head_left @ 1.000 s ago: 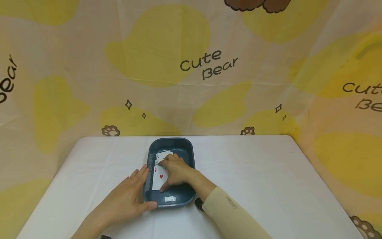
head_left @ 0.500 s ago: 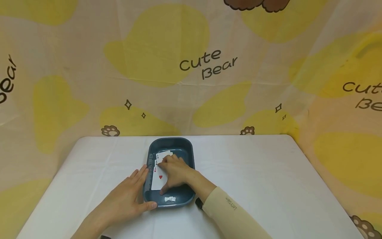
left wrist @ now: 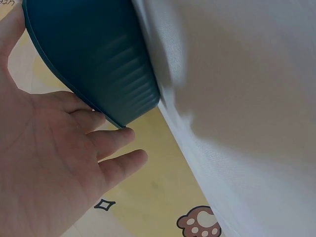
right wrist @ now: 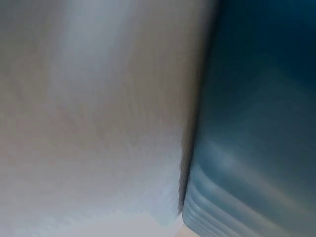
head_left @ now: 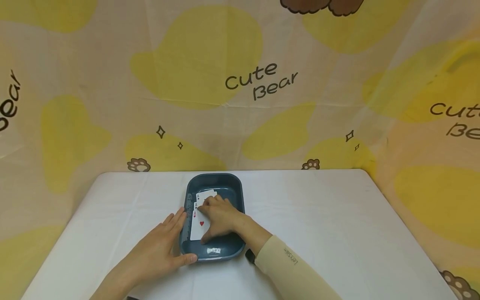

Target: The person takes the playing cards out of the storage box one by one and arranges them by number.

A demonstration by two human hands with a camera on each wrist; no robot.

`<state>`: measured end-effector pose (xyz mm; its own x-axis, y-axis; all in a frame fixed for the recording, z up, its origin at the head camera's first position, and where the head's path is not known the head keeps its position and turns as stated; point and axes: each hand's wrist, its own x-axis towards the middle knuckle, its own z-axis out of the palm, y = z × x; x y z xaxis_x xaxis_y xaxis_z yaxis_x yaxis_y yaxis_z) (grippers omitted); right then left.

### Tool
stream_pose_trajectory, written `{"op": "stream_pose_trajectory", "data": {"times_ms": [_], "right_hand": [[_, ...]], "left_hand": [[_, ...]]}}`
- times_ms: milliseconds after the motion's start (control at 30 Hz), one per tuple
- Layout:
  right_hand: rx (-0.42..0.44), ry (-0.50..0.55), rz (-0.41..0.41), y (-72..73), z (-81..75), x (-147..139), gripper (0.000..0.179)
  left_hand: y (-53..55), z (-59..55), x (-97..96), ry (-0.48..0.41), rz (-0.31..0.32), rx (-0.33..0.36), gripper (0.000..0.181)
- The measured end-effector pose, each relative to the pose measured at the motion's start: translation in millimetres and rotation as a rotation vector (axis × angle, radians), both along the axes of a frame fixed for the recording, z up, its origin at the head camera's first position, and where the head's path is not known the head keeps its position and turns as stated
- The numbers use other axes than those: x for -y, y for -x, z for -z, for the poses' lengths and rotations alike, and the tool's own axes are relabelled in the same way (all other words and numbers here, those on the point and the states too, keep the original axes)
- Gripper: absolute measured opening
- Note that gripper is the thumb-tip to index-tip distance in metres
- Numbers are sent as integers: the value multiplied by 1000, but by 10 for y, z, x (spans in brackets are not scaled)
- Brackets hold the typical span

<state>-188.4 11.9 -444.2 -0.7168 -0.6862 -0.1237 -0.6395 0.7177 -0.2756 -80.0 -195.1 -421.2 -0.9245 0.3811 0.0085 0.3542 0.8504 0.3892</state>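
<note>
A dark blue rectangular tray (head_left: 225,183) stands on the table with several overlapping playing cards in it. The ace of hearts (head_left: 196,231) lies nearest, face up, with further aces (head_left: 204,194) staggered behind it. My right hand (head_left: 223,216) reaches into the tray over the cards, its thumb at the near edge of the ace of hearts and its bent fingers farther back, gripping it lengthwise. The hand hides the cards' right side. My left hand (head_left: 159,246) touches the tray's left rim with nearly straight fingers, its thumb at the near rim. The left wrist view shows these fingers (left wrist: 113,140) against the tray wall (left wrist: 98,64).
A white cloth covers the table (head_left: 307,225). Behind it hangs a yellow patterned curtain (head_left: 210,54). A small black object (head_left: 250,256) shows beside the right sleeve (head_left: 288,266). Tray wall (right wrist: 256,123) and blurred pale cloth fill the right wrist view.
The ace of hearts has slid slightly left and toward me under my right hand. Both hands and the tray hold almost the same place.
</note>
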Motion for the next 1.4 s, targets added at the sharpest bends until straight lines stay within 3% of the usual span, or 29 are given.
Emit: {"op": "stream_pose_trajectory", "data": {"times_ms": [200, 433, 733, 1400], "right_hand": [[36, 33, 2, 11, -16, -17, 90], [102, 84, 16, 40, -67, -38, 92], [88, 119, -2, 28, -211, -99, 92], [80, 169, 1, 37, -325, -248, 92]], "left_hand": [[-2, -23, -11, 10, -16, 40, 117], [-9, -12, -11, 4, -13, 23, 117], [-5, -19, -4, 10, -18, 38, 120], [-3, 4, 3, 15, -12, 16, 117]]}}
